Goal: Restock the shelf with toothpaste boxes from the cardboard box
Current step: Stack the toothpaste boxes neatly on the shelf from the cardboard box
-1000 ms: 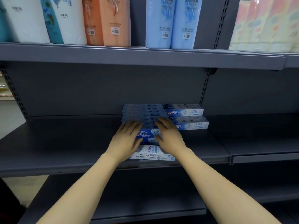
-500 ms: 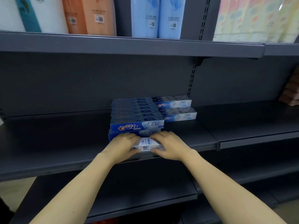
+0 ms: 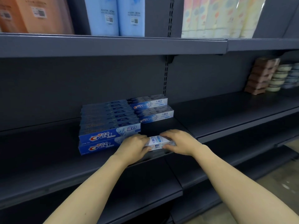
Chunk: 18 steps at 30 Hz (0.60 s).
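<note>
A person stands in front of a dark grey metal shelf [image 3: 48,167] in a shop. Both bare hands are at the front edge of it. The left hand [image 3: 135,147] and the right hand [image 3: 179,143] hold one small white and light blue toothpaste box [image 3: 156,142] between them. The fingers of each hand curl round an end of the box, the left hand on its left end and the right hand on its right end. The box lies flat near the front edge of the shelf.

Just to the left of the held box, touching the left hand, is a stack of long dark blue toothpaste boxes [image 3: 103,138] with red and white letters. They lie flat, two high at the front, with more rows behind them. Behind the hands, further back, two white and blue toothpaste boxes [image 3: 153,109] lie one on top of the other.

On the shelf above stand tall orange packs [image 3: 32,13], two light blue packs [image 3: 114,15] and pale packs wrapped in clear plastic [image 3: 218,16]. Far to the right, on the next shelf, is a brown stack [image 3: 262,75] beside some round stacked bowls [image 3: 279,78].
</note>
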Available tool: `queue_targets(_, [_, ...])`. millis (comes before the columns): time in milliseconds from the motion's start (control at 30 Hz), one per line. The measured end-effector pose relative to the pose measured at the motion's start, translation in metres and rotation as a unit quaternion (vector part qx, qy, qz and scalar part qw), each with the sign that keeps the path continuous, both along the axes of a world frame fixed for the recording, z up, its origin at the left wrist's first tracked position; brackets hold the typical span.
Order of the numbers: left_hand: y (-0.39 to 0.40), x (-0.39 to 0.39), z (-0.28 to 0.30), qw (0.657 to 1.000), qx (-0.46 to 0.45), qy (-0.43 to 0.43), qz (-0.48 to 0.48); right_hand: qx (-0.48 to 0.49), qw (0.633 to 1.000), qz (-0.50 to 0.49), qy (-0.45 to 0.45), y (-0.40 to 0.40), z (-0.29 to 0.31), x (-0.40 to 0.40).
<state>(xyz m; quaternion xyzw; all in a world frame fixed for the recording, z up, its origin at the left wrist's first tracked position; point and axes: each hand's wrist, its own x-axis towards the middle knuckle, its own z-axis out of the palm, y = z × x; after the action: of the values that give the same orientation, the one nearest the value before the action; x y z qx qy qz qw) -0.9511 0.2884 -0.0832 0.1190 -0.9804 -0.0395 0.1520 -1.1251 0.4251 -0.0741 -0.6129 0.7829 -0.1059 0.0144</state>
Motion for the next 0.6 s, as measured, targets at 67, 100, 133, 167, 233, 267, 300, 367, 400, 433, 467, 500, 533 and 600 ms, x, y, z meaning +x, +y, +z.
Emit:
queue_targets(67, [0.005, -0.015, -0.001, 1.000, -0.018, -0.008, 0.008, 0.006, 1.000, 0.001, -0.003, 0.003, 0.002, -0.015])
queue_targets(100, [0.009, -0.023, -0.001, 1.000, -0.025, -0.014, 0.013, 0.010, 1.000, 0.004, -0.004, 0.004, 0.003, -0.023])
queue_targets(133, [0.012, -0.030, 0.000, 0.999, -0.029, -0.018, 0.019, 0.015, 1.000, 0.008, -0.007, 0.004, 0.004, -0.031])
queue_targets(167, [0.016, -0.038, -0.001, 0.999, -0.029, -0.019, 0.026, 0.021, 1.000, 0.013, -0.012, 0.005, 0.006, -0.039])
queue_targets(233, [0.022, -0.053, -0.004, 0.999, -0.018, -0.014, 0.036, 0.035, 0.999, 0.017, -0.023, 0.005, 0.009, -0.055])
queue_targets(267, [0.024, -0.059, -0.005, 0.999, -0.007, -0.009, 0.042, 0.040, 0.999, 0.019, -0.032, 0.004, 0.011, -0.063])
queue_targets(300, [0.025, -0.064, -0.006, 0.999, 0.009, -0.004, 0.048, 0.046, 0.998, 0.023, -0.041, 0.003, 0.013, -0.070])
queue_targets(367, [0.024, -0.072, -0.004, 0.997, 0.039, 0.001, 0.063, 0.059, 0.996, 0.034, -0.051, 0.001, 0.017, -0.079])
queue_targets(400, [0.023, -0.075, -0.001, 0.996, 0.049, -0.006, 0.072, 0.067, 0.996, 0.037, -0.054, -0.001, 0.018, -0.083])
queue_targets(433, [0.021, -0.079, 0.003, 0.995, 0.057, -0.019, 0.084, 0.070, 0.995, 0.039, -0.060, -0.002, 0.019, -0.086])
queue_targets(467, [0.020, -0.083, 0.006, 0.992, 0.065, -0.033, 0.099, 0.071, 0.994, 0.037, -0.070, -0.005, 0.017, -0.090])
queue_targets(500, [0.018, -0.087, 0.009, 0.990, 0.076, -0.047, 0.114, 0.070, 0.994, 0.033, -0.079, -0.008, 0.016, -0.094])
queue_targets(533, [0.016, -0.091, 0.011, 0.987, 0.085, -0.058, 0.125, 0.069, 0.993, 0.030, -0.087, -0.011, 0.015, -0.098])
queue_targets(600, [0.012, -0.098, 0.012, 0.983, 0.098, -0.067, 0.139, 0.066, 0.992, 0.032, -0.104, -0.017, 0.014, -0.107])
